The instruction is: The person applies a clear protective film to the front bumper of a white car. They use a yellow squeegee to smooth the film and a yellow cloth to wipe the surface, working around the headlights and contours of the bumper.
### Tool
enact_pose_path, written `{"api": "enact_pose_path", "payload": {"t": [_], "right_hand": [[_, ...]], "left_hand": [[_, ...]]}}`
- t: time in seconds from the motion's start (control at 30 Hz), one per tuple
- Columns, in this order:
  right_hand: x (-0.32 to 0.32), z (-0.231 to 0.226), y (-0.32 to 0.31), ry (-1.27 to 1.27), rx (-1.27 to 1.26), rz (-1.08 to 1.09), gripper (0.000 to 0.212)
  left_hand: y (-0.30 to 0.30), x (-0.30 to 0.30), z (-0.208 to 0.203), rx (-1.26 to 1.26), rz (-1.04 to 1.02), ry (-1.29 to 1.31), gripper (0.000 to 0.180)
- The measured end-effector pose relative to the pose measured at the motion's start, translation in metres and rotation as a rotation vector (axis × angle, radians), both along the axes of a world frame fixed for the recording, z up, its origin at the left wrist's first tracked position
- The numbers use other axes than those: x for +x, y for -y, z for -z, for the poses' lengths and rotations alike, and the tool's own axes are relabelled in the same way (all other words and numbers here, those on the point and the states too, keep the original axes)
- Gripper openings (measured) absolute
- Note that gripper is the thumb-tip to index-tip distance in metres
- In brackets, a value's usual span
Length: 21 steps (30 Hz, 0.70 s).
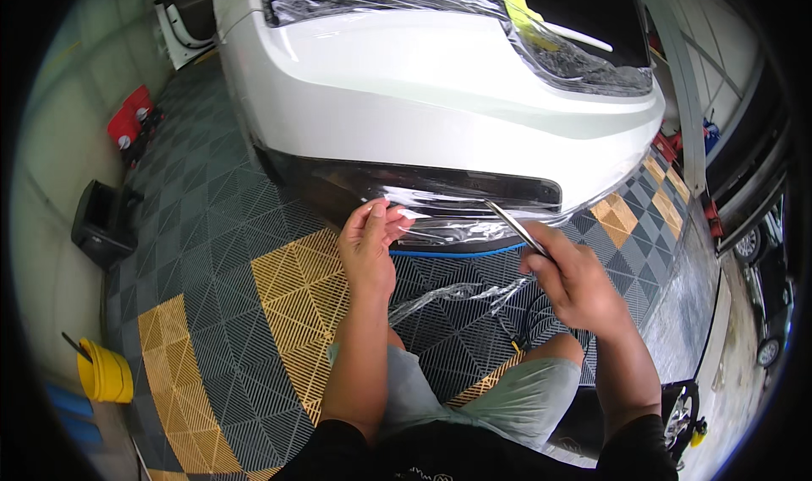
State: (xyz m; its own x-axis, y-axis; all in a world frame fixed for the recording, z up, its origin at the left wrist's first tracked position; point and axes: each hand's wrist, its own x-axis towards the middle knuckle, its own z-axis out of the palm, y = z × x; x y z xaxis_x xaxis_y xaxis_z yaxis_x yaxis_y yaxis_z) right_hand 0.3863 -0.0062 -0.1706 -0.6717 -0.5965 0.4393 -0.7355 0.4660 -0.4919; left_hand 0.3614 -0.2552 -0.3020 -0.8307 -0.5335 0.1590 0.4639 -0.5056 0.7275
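Observation:
In front of me is the white bumper of a car, with a dark recessed lower panel. Clear film hangs loose and wrinkled along the lower part of that panel. My left hand pinches the film's edge between thumb and fingers, at the panel's left portion. In my right hand is a slim silver knife, its narrow tip pointing up and left at the film near the panel's middle. Whether the tip touches the film, I cannot tell.
A yellow-green cloth and a white-handled tool lie on plastic sheeting above the bumper. Film scraps lie on the grey and tan floor tiles. A yellow bucket and black box stand at left.

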Motion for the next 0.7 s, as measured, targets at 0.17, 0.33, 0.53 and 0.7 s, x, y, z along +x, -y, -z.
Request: {"api": "enact_pose_path", "payload": {"t": [0.17, 0.33, 0.53, 0.7], "right_hand": [[-0.046, -0.016, 0.061, -0.372, 0.154, -0.192, 0.014], [-0.072, -0.003, 0.098, -0.564, 0.206, -0.208, 0.016], [-0.068, -0.010, 0.123, -0.618, 0.376, -0.089, 0.013], [-0.065, -0.012, 0.132, -0.677, 0.369, -0.088, 0.013]], "left_hand": [[0.006, -0.009, -0.021, -0.004, -0.041, 0.052, 0.019], [0.006, -0.007, -0.013, -0.062, -0.070, 0.087, 0.016], [0.024, -0.014, -0.018, 0.053, -0.100, 0.016, 0.016], [0.036, -0.019, -0.028, 0.216, -0.109, 0.004, 0.012]]}}
